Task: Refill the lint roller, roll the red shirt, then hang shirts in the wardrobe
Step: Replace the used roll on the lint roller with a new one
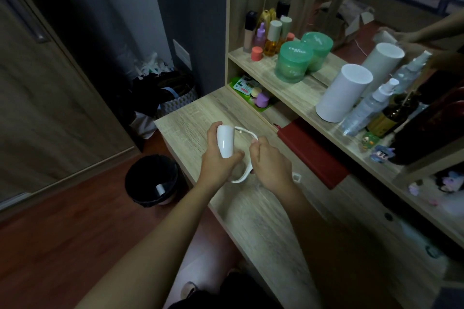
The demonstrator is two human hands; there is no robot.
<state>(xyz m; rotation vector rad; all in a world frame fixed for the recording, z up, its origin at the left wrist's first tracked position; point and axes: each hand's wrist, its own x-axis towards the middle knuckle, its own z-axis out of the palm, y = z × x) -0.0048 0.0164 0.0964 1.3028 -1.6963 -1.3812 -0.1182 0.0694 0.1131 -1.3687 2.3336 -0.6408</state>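
Squarely between both hands, lint roller [227, 144]

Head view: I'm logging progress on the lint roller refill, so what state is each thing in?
White refill roll: held in left hand, above the desk.
White lint roller frame: gripped by right hand, not yet seated in the roll.
Black waste bin: open, a spent roll inside.
Green round jar: lidded, on the shelf.

Dim, murky room light; the desk [190, 118] top catches the most. The left side sinks into shadow. Wide-angle bending and soft blur mark the edges.
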